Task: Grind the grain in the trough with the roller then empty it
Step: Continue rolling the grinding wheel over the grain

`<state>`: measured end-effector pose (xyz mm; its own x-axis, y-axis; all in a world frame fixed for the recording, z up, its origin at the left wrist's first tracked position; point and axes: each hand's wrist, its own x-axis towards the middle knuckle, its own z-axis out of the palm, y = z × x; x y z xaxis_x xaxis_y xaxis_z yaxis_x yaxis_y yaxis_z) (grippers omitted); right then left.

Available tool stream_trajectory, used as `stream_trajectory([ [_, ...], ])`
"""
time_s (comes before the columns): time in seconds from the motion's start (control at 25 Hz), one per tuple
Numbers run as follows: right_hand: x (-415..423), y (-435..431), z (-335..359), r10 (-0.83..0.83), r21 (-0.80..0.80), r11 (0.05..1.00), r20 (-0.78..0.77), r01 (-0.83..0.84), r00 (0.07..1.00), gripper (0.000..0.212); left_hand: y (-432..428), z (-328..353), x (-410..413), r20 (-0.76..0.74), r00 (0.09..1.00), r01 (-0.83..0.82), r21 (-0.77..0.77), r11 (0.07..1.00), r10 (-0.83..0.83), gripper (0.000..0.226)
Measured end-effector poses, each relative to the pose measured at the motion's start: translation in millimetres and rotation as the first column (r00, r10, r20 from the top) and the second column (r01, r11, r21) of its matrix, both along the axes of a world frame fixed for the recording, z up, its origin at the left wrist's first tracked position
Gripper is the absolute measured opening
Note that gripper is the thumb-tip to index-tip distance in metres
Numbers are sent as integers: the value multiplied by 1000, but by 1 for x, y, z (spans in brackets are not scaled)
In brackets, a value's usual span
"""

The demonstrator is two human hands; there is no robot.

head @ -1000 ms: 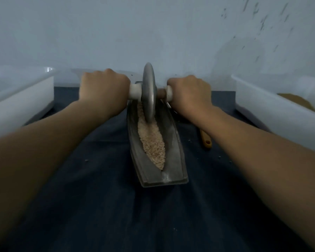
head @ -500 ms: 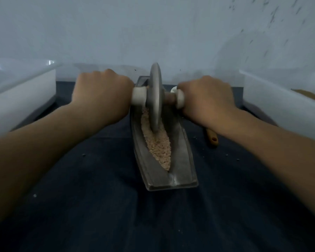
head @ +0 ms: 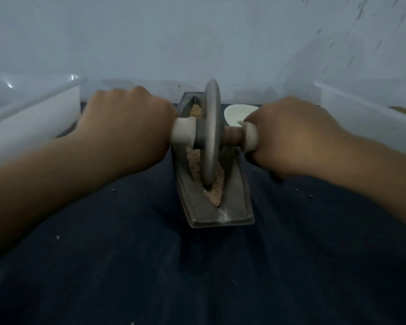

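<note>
The tan crushed grain [head: 215, 194] lay along the groove of the grey metal boat-shaped trough [head: 234, 202], which stood lengthwise at the middle of the table, one blunt end towards you and the other towards the far edge. A little more grain showed at the far end, behind the wheel.

The roller, a grey metal disc on a cross axle [head: 212, 127], stood upright in the groove with its lower rim pressed into the grain near the trough's near end. A short brown stretch of axle showed to the right of the disc, and a pale handle stuck out on each side.

Your left hand [head: 124, 127] was curled tight around the left handle, knuckles up. Your right hand [head: 293, 134] gripped the right handle the same way, its pale collar showing against your fingers. Both forearms reached in from the near corners.

A dark blue cloth [head: 150, 266] covered the table, with a few loose grains scattered on it either side of the trough. Just beyond your right hand lay a pale oval object [head: 234, 112], partly hidden.

A white plastic bin [head: 33, 118] sat along the left edge. A second white plastic bin [head: 361, 118] sat along the right edge with something brownish inside. A pale grey wall [head: 197, 38] rose behind the far edge.
</note>
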<state>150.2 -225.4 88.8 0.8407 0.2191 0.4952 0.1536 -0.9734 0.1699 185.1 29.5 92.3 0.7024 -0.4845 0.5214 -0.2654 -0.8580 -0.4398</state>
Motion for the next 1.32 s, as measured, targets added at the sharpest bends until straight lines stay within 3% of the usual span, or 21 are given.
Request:
stream_trajectory([
  [0.08,34,13,0,-76,-6,997,-34,76,997,10,-14,-1,30,-67,991,-120,-56,991,116,5],
  [0.16,67,26,8,-137,57,988,-91,143,986,10,-27,9,52,-186,966,-205,-115,972,181,15],
  [0.24,78,31,16,-148,77,984,-153,161,977,11,-31,12,56,-191,958,-237,-115,965,213,18],
  [0.36,36,12,11,-52,-9,999,-151,51,987,17,-15,4,16,-98,986,-140,-60,988,134,7],
  [0.4,15,5,6,-8,-36,999,-63,5,998,20,-7,2,-4,-46,996,-74,-37,997,72,2],
  [0.48,-20,-4,3,59,-29,998,117,-56,991,24,9,9,-27,-9,1000,6,-11,1000,-7,14],
  [0.52,-22,-4,4,65,-20,998,126,-63,990,24,10,11,-26,-5,1000,6,0,1000,-6,14],
  [0.64,12,4,-5,-54,-11,998,-1,54,999,15,-8,1,3,-23,994,-110,9,994,110,2],
  [0.8,76,22,8,-120,82,988,-112,129,986,4,-31,11,53,-177,962,-224,-90,970,206,17],
  [0.96,40,19,10,-52,-59,997,-37,50,998,10,-14,-2,20,-220,965,-173,-116,978,145,9],
  [1.0,22,14,7,-18,-79,997,-20,16,1000,6,-5,-4,4,-163,981,-124,-106,987,106,3],
  [1.12,-16,-1,6,6,-17,1000,-29,-7,1000,12,7,4,-26,5,1000,20,-45,999,-20,25],
  [1.24,9,7,3,-50,-74,996,-14,49,999,11,0,-8,-4,-36,998,-50,-38,998,48,12],
  [1.32,49,18,5,-97,-69,993,-14,96,995,8,-14,-8,32,-111,984,-151,-128,980,137,8],
])
